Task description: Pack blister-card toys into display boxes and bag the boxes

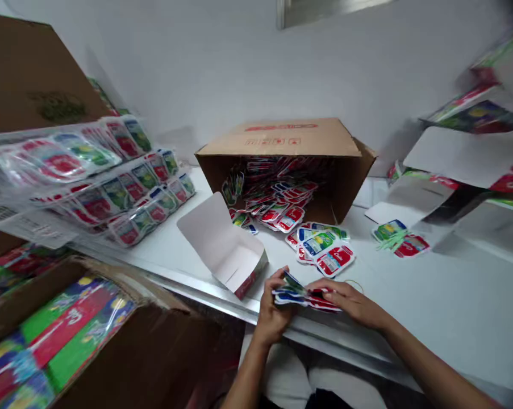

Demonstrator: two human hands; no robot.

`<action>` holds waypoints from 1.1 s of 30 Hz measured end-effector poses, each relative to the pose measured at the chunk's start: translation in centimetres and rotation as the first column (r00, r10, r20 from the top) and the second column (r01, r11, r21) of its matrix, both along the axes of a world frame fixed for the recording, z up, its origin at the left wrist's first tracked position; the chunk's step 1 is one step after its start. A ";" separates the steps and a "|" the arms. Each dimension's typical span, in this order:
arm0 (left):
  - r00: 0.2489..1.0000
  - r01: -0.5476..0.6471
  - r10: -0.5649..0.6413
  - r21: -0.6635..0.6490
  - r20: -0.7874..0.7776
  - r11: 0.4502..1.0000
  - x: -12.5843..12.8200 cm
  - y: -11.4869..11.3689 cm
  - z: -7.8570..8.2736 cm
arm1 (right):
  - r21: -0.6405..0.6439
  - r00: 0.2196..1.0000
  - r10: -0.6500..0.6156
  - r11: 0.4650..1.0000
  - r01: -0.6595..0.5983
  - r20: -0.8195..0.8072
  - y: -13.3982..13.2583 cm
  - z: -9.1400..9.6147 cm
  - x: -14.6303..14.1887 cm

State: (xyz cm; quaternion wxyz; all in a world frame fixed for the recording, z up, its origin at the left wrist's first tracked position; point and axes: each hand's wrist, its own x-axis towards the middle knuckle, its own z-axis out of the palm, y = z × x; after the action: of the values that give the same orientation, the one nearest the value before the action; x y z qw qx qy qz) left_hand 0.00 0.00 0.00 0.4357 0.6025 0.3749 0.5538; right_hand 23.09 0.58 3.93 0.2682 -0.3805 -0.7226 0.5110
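Observation:
Over the front edge of the white table, my left hand (275, 309) grips one end of a stack of sachets (296, 296), blue and green on that side. At the red end of the same stack is my right hand (350, 301), its fingers closed on it. Just beyond lie loose red and green sachets (326, 250) in a small pile. To the left of the stack stands a small carton (243, 267) with its white lid raised. A thin rubber band (355, 286) rests near my right hand.
A cardboard box (282, 137) on its side spills many sachets. Packed sachets in clear plastic (124, 190) are stacked at left. Below them sits a brown box (145, 346) of printed cartons. Open white cartons (464, 153) and a tied sachet bundle (399, 241) are at right.

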 end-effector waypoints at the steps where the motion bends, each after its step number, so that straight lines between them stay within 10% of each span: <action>1: 0.999 0.020 -0.021 -0.037 -0.026 0.999 -0.1 0.1 0.0 | -0.023 0.999 0.038 0.999 -0.038 -0.009 -0.4 0.3 -0.1; 6: 0.962 0.196 -0.208 -0.080 -0.176 0.977 -0.8 0.7 0.8 | 0.025 0.996 0.091 0.995 -0.092 0.026 -0.4 0.7 1.0; 10: 0.947 0.281 -0.290 -0.081 -0.135 0.956 -0.8 0.7 1.9 | 0.379 0.921 -0.240 0.918 0.114 0.306 2.4 -1.4 4.1; 14: 0.934 0.290 -0.321 -0.191 -0.158 0.938 -0.6 0.3 2.3 | 0.572 0.768 -0.344 0.819 -0.035 0.540 4.8 -4.0 6.5; 19: 0.941 0.286 -0.308 -0.155 -0.143 0.946 -0.5 0.4 2.2 | 0.620 0.848 -0.395 0.777 0.104 0.353 4.0 -3.7 6.4; 22: 0.958 0.226 -0.232 -0.054 -0.168 0.973 -0.5 0.6 1.7 | 0.453 0.904 -0.413 0.831 0.323 0.113 1.8 -2.1 4.2; 26: 0.970 0.173 -0.181 -0.063 -0.163 0.983 -0.4 0.5 0.6 | 0.049 0.967 -0.243 0.968 0.247 -0.078 -1.0 -1.1 0.5; 33: 0.995 0.096 -0.102 -0.180 -0.022 0.979 0.0 0.0 0.0 | -0.184 0.953 -0.216 0.967 0.178 -0.212 -1.6 -1.6 0.0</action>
State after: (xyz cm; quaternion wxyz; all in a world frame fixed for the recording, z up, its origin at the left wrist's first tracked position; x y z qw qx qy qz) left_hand 0.01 -0.04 0.03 0.5090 0.5874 0.3994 0.4861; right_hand 23.11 -1.01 2.37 0.3679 -0.4098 -0.6007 0.5796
